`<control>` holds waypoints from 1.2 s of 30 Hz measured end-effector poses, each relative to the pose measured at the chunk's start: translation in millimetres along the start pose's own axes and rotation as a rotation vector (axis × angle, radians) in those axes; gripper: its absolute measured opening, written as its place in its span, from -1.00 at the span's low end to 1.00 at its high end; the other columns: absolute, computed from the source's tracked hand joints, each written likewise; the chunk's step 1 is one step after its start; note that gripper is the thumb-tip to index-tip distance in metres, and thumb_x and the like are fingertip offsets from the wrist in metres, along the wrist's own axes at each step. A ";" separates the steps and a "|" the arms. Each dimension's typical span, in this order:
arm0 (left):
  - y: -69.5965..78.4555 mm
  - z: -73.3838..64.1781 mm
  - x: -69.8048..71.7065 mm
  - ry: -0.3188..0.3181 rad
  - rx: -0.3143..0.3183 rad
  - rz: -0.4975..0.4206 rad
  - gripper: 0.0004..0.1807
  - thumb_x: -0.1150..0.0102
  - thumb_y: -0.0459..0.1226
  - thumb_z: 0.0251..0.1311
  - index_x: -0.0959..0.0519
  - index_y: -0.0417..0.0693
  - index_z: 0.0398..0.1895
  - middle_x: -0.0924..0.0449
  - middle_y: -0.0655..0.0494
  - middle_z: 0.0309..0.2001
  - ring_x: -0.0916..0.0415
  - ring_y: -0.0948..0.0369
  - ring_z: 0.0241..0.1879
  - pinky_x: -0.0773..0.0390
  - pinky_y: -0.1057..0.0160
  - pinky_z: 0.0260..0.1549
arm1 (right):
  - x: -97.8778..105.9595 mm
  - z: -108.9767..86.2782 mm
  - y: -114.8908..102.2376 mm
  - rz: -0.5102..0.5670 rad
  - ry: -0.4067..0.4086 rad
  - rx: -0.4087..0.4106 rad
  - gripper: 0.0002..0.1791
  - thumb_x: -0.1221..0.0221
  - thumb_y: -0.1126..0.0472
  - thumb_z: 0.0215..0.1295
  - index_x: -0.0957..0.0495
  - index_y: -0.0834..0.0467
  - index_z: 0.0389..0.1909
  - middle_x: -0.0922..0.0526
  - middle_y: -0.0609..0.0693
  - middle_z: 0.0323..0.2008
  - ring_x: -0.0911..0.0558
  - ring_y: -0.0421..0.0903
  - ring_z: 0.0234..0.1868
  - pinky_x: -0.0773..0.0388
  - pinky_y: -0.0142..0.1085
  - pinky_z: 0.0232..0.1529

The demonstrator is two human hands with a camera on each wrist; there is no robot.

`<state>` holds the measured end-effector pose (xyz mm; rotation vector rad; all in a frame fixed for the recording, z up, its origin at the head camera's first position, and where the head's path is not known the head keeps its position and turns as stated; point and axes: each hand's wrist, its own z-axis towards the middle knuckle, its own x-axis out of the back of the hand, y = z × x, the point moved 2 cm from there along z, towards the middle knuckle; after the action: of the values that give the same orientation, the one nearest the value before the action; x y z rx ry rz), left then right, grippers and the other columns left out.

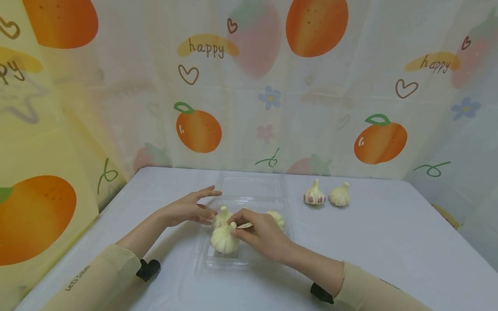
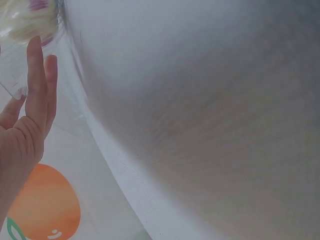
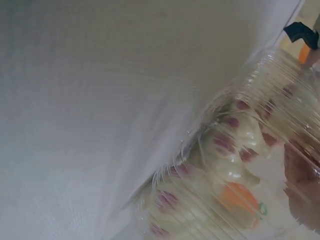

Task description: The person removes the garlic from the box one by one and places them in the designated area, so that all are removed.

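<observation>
Head view, read from left to right: a cream sleeve (image 1: 93, 270) with dark lettering leads to the left hand (image 1: 188, 210), a black wrist mount (image 1: 148, 270) showing behind its fingers. These fingers are extended, spread and free of any grasp. Their tips lie at the left side of a clear plastic container (image 1: 229, 261), whose open lid (image 1: 250, 186) lies flat beyond them. Just past the same fingertips stands a rear-left bulb (image 1: 222, 215) of garlic, stem upward; the left wrist view does not settle whether skin and plastic touch.

Next comes the held garlic bulb (image 1: 225, 240), at the container's front left, below and to the left of the right hand (image 1: 264, 235). Thumb and bent fingers pinch it by the stem; whether its base rests on the plastic cannot be told. A far-right bulb (image 1: 276, 219) sits inside the container, behind the right hand's knuckles. The right wrist view shows purple-patched bulbs through the transparent wall, left of the fingers.

Well to the right of both hands' fingers, on the white table (image 1: 369, 242), a purple-streaked bulb (image 1: 314, 194) stands just beside a paler bulb (image 1: 339, 196).
</observation>
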<state>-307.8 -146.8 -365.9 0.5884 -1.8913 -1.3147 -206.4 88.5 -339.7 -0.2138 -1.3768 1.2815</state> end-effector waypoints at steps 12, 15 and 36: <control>-1.1 1.8 -0.1 0.000 0.016 0.008 -0.13 -0.29 -0.28 0.21 -0.08 -0.08 0.55 0.47 0.03 0.63 -0.57 0.18 0.08 -0.71 0.12 0.03 | 24.0 1.1 -4.7 0.030 0.100 0.015 -0.78 -0.22 0.22 0.35 -0.58 0.09 -0.01 -0.74 0.03 -0.06 -0.72 -0.01 0.03 -0.72 -0.43 -0.08; -1.1 1.9 -0.2 0.004 0.020 -0.001 -0.13 -0.30 -0.28 0.20 -0.10 -0.05 0.55 0.46 0.06 0.64 -0.56 0.16 0.10 -0.71 0.12 0.04 | 32.1 1.4 -6.3 0.029 0.136 0.022 -0.77 -0.23 0.22 0.34 -0.58 0.08 -0.01 -0.74 0.02 -0.06 -0.73 -0.03 0.00 -0.71 -0.44 -0.05; -1.9 1.2 -0.3 0.012 0.016 -0.012 -0.14 -0.31 -0.30 0.19 -0.13 -0.05 0.54 0.45 0.08 0.64 -0.54 0.12 0.16 -0.72 0.12 0.03 | 99.1 0.3 -0.8 -0.012 0.394 -0.007 -0.76 -0.23 0.15 0.36 -0.58 0.04 0.01 -0.71 -0.03 0.01 -0.67 -0.16 0.08 -0.70 -0.35 0.04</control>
<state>-308.6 -146.6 -367.9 0.6151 -1.8927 -1.3021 -235.9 162.5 -280.6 -0.4380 -1.0429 1.1514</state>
